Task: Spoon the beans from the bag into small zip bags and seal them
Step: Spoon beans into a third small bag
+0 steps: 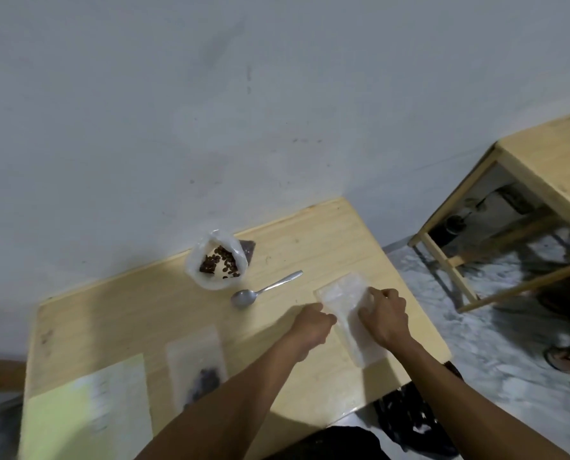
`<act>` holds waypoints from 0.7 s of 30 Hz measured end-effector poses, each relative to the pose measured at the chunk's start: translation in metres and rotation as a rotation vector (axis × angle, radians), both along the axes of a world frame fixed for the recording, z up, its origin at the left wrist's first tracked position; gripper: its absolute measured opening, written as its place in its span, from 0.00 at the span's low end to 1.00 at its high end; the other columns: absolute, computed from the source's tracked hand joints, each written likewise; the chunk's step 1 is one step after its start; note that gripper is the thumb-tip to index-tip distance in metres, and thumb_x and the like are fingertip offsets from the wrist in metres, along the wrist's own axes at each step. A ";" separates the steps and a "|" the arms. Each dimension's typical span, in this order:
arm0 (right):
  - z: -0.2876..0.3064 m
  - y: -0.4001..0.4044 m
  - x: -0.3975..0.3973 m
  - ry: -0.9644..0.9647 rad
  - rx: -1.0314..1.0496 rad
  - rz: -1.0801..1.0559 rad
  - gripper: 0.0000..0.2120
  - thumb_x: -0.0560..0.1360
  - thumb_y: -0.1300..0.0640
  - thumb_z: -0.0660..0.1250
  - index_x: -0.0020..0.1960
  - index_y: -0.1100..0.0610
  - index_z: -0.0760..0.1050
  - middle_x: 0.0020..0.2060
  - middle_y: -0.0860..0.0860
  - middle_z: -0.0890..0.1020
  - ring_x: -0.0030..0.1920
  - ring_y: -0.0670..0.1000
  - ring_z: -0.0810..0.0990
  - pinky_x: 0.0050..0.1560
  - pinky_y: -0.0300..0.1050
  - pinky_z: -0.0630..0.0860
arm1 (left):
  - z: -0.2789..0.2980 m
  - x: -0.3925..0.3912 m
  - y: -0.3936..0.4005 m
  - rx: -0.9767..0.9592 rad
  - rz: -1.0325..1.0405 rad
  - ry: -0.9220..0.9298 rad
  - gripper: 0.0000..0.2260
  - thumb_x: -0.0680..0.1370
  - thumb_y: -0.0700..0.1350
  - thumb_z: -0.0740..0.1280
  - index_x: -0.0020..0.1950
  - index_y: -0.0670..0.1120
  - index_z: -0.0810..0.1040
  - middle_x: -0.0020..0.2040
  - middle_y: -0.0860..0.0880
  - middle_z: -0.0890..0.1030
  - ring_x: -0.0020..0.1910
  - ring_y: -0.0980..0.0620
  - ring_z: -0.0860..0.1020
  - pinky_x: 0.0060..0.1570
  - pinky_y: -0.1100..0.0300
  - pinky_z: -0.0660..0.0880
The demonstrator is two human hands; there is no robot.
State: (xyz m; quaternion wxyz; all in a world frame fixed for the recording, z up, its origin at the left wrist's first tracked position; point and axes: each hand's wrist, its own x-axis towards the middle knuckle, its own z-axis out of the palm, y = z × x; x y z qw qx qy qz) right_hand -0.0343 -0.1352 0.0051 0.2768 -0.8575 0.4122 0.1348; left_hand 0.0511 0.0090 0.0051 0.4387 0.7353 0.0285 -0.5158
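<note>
Pale wooden rectangular table (144,313) stands against a grey wall (210,111); a second light wooden table (542,167) stands well apart at right. Yellow-green paper sheet (77,416) lies at the near left corner. Stack of clear small zip bags (343,293) lies flat at the right side of the table. Left hand (313,323) pinches the stack's left edge, fingers curled. Right hand (384,315) grips the right edge, fingers curled onto the plastic. Filled clear zip bag with dark beans (198,366) lies flat, blurred, beside the paper. White open plastic bag of dark beans (218,263) stands near the wall. Metal spoon (263,290) lies between the bean bag and the stack, bowl facing up, touching neither.
</note>
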 end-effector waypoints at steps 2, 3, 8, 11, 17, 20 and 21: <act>-0.001 0.001 -0.002 -0.032 -0.016 -0.023 0.23 0.77 0.52 0.64 0.70 0.54 0.67 0.66 0.57 0.67 0.67 0.61 0.64 0.63 0.55 0.68 | 0.000 -0.003 -0.001 0.004 -0.010 -0.049 0.28 0.76 0.46 0.65 0.76 0.46 0.63 0.52 0.50 0.79 0.50 0.49 0.78 0.50 0.58 0.74; -0.001 0.003 -0.002 -0.060 -0.044 -0.047 0.22 0.77 0.51 0.65 0.69 0.54 0.68 0.65 0.57 0.68 0.66 0.61 0.64 0.63 0.55 0.68 | 0.000 -0.004 0.000 0.006 -0.023 -0.084 0.28 0.76 0.46 0.64 0.76 0.45 0.63 0.59 0.48 0.78 0.55 0.47 0.78 0.53 0.57 0.75; 0.013 0.010 0.006 -0.427 0.123 -0.184 0.08 0.77 0.53 0.67 0.47 0.56 0.72 0.46 0.53 0.76 0.51 0.57 0.74 0.49 0.52 0.71 | 0.014 -0.001 0.014 0.038 -0.012 -0.308 0.27 0.76 0.46 0.63 0.75 0.48 0.65 0.70 0.48 0.71 0.66 0.49 0.72 0.60 0.58 0.72; 0.041 0.024 0.022 -0.555 0.527 -0.164 0.03 0.79 0.60 0.65 0.49 0.59 0.75 0.42 0.56 0.82 0.42 0.56 0.80 0.42 0.47 0.75 | 0.032 0.011 0.033 0.013 0.084 -0.409 0.25 0.76 0.44 0.63 0.74 0.49 0.68 0.66 0.45 0.73 0.62 0.50 0.74 0.57 0.61 0.71; 0.084 0.075 0.061 -0.660 0.717 0.097 0.13 0.79 0.62 0.64 0.58 0.48 0.80 0.50 0.50 0.85 0.47 0.49 0.82 0.47 0.45 0.76 | 0.077 0.046 0.083 -0.265 0.519 -0.151 0.19 0.80 0.43 0.64 0.71 0.44 0.70 0.48 0.47 0.77 0.43 0.50 0.77 0.45 0.55 0.78; 0.101 0.105 0.078 -0.649 0.738 0.329 0.13 0.77 0.61 0.68 0.60 0.49 0.79 0.55 0.45 0.83 0.55 0.47 0.80 0.55 0.44 0.77 | 0.109 0.058 0.115 -0.465 0.720 -0.050 0.14 0.81 0.44 0.64 0.65 0.41 0.73 0.51 0.42 0.79 0.44 0.45 0.82 0.41 0.51 0.80; 0.106 0.114 0.082 -0.622 0.746 0.396 0.14 0.76 0.57 0.71 0.61 0.47 0.79 0.57 0.45 0.82 0.59 0.47 0.79 0.57 0.45 0.77 | 0.118 0.060 0.125 -0.507 0.745 -0.058 0.12 0.81 0.43 0.64 0.63 0.41 0.73 0.52 0.40 0.80 0.44 0.44 0.84 0.38 0.52 0.80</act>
